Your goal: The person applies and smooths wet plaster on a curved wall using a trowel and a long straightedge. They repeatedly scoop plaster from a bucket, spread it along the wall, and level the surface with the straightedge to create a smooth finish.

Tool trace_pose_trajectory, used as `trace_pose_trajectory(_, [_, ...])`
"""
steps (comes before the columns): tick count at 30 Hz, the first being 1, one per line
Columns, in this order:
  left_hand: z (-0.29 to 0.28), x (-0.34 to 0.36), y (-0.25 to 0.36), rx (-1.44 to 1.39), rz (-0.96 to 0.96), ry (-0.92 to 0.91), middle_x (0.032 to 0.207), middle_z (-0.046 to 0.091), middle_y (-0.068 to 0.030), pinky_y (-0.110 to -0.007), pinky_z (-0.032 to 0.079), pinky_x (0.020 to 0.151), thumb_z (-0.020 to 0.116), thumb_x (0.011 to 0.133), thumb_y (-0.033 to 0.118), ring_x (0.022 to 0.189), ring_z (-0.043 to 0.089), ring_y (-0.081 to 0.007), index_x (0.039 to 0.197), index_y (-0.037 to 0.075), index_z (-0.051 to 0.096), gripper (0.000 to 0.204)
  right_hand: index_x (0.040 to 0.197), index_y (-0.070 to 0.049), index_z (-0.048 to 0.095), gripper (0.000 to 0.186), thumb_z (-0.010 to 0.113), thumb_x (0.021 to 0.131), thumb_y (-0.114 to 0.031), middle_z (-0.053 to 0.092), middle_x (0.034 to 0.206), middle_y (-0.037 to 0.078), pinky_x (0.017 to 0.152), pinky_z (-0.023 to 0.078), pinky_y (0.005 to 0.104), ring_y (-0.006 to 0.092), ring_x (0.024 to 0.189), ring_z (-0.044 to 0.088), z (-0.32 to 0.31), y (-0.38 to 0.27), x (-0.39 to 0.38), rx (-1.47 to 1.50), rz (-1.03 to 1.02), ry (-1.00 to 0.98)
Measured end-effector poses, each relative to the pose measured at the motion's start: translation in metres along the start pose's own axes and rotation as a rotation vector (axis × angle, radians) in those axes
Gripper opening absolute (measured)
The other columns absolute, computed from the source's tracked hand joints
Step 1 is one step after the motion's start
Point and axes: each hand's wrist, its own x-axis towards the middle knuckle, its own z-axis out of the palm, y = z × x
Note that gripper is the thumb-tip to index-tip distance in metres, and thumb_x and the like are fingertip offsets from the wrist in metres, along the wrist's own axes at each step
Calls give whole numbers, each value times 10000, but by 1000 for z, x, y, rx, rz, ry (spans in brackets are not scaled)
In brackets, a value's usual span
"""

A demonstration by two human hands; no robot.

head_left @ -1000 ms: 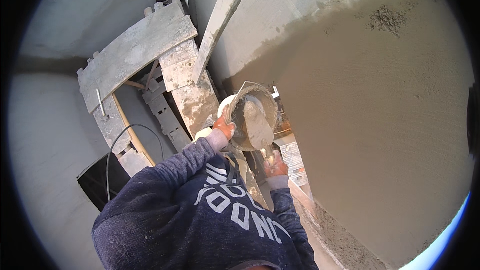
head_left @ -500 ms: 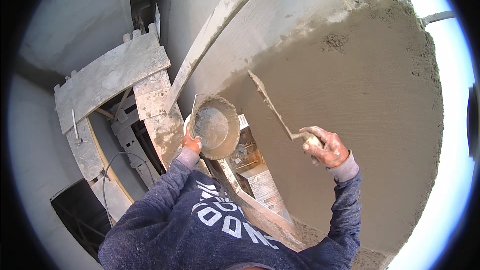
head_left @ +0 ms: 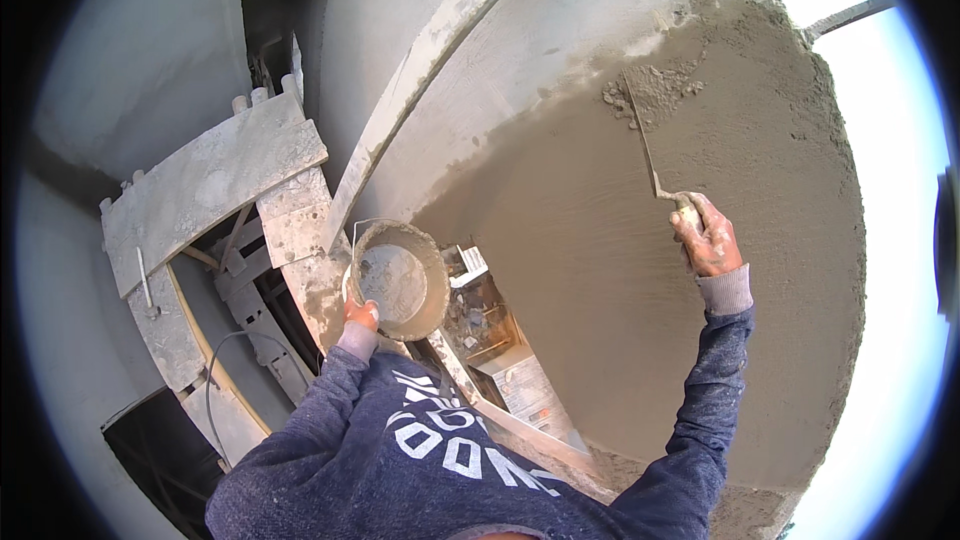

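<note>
My left hand (head_left: 361,312) is closed on the rim of a mortar-crusted bucket (head_left: 432,285), tilted so that its inside shows, with a thin layer of grey mix at the bottom. My right hand (head_left: 708,234) is wrapped round the handle of a trowel (head_left: 642,136). The blade is seen nearly edge-on, against or close to the wall. Beside it, a rough lump of fresh mortar (head_left: 668,92) clings to the wet plastered wall (head_left: 600,230); below, the coat is smoother.
A long straight board (head_left: 425,70) leans across the bare upper wall. Scaffold planks (head_left: 215,180) with gaps between them stand at left, with a hammer-like tool (head_left: 147,285) and a thin cable (head_left: 212,370). Far below lie blocks and rubble (head_left: 480,325). The wall's ragged edge is at right.
My right hand has moved up and right with the trowel, whose blade is now by the upper wall. A thicker mortar lump shows there. The bucket has shifted slightly down and left.
</note>
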Motion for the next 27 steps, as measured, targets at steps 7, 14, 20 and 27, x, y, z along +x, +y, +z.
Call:
trace_pose_trajectory(7, [-3,27,-37,143,-35,24,1154,594,-266,-387,446,944,579,747,96,1079,577,-382,1302,-59,441,592,1108,22,565,351,628,868,-226,651,852,205,706,493,396,328,763,638,-10,3,26,-142,-21,162])
trace_pose_trajectory(14, [-18,34,-32,141,6,135,1157,584,-277,-402,438,949,576,751,125,1092,560,-402,1275,-70,449,573,1134,-64,572,363,675,808,-187,669,968,166,782,514,389,341,891,655,-67,-21,-18,-624,-99,390])
trace_pose_trajectory(20, [-37,43,-37,82,12,179,1165,585,-273,-404,435,952,567,746,130,1107,555,-396,1263,-69,469,562,1133,16,576,416,701,790,-184,672,957,178,725,522,351,284,814,673,-75,-76,-58,-435,-266,292])
trace_pose_trajectory(27, [-47,43,-25,12,-14,121,1164,595,-260,-400,438,944,550,756,128,1106,562,-386,1231,-53,513,510,1192,36,548,456,618,897,-304,605,735,119,559,487,354,193,565,556,-37,-55,-24,69,-94,-239])
